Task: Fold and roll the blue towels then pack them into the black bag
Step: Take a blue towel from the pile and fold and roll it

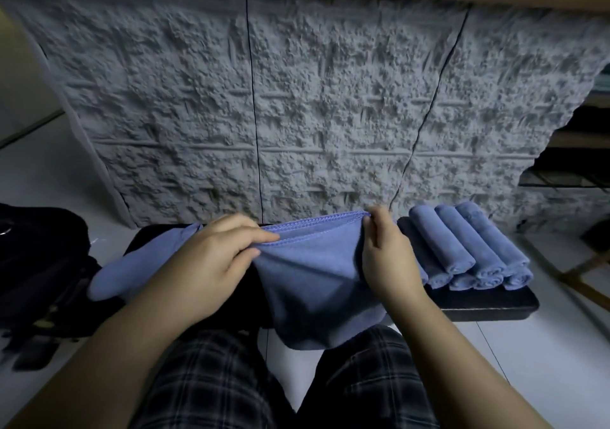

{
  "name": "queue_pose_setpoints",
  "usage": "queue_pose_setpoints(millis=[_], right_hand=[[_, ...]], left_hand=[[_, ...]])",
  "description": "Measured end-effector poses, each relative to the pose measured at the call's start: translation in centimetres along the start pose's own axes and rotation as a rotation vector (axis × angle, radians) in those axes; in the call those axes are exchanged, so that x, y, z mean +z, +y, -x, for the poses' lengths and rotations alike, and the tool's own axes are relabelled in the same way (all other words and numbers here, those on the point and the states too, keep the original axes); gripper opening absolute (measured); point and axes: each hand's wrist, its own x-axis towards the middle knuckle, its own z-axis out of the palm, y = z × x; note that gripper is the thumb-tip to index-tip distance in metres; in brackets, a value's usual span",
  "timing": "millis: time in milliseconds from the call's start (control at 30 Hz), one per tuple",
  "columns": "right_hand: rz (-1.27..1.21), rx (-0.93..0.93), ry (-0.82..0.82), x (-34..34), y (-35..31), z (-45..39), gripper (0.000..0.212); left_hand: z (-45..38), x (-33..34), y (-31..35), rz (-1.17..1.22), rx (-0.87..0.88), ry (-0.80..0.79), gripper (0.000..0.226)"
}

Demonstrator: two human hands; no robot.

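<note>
Blue microfibre cloth, one towel [313, 283], hangs doubled between the person's two hands above the middle of a low black table [488, 306]. Its stitched top edges lie together and run nearly level from hand to hand, and its lower part sags down over the table's near edge toward the knees. The left hand [211, 260] grips the top edge at the left, fingers [260, 239] curled over the hem with the thumb underneath. The right hand [386, 257] pinches the right corner of the same hem between thumb and fingertips, held slightly higher than the left.

Behind and left of the left hand lies another blue towel [132, 263], loose and unrolled, stretched slantwise across the left end of the table. To the right of the right hand a stack of rolled towels [468, 250] rests on the table's right end, rolls side by side in two layers, their spiral ends facing the person.

The black bag [36, 270] sits on the pale floor [544, 362] at the far left, apart from the held towel, with a metal ring showing on its upper part. Checked trousers [214, 385] cover both knees at the bottom. A grey rough-textured wall panel [297, 98] rises straight behind the table.
</note>
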Motion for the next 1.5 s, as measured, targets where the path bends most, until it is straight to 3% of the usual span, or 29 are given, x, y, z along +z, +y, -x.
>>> queue_pose_setpoints(millis=[167, 300, 433, 600, 700, 900, 1067, 1233, 1333, 1500], right_hand=[[0.069, -0.098, 0.05, 1.5, 1.0, -0.7, 0.018], [0.015, -0.075, 0.027, 2.2, 1.9, -0.6, 0.018], [-0.047, 0.032, -0.069, 2.6, 2.2, 0.0, 0.018], [-0.068, 0.078, -0.081, 3.8, 2.3, -1.2, 0.02], [-0.144, 0.154, -0.087, 4.8, 3.0, -2.5, 0.027], [-0.428, 0.229, -0.109, 5.7, 2.3, -5.4, 0.023], [-0.476, 0.154, -0.051, 5.7, 1.3, -7.5, 0.021], [-0.194, -0.049, 0.044, 4.9, 1.8, -8.0, 0.02], [-0.311, 0.008, -0.06, 4.6, 1.3, -8.1, 0.022], [-0.391, 0.075, -0.164, 3.6, 0.6, -7.7, 0.028]], left_hand=[[-0.4, 1.0, -0.9, -0.008, -0.022, 0.037, 0.03], [-0.1, 1.9, -1.5, -0.007, -0.124, 0.112, 0.013], [0.2, 2.9, -2.6, -0.01, -0.361, 0.064, 0.038], [-1.4, 3.6, -4.5, -0.023, -0.454, -0.026, 0.01], [-2.7, 4.5, -6.3, 0.07, -0.569, 0.046, 0.012], [-6.3, 6.3, -8.3, 0.501, -0.788, 0.146, 0.014], [-8.8, 6.0, -8.8, 0.548, -0.721, 0.27, 0.019], [-7.7, 5.5, -9.7, 0.288, -0.443, 0.32, 0.01], [-7.3, 5.4, -9.7, 0.437, -0.385, 0.253, 0.005], [-6.5, 4.4, -8.5, 0.468, -0.323, 0.291, 0.007]])
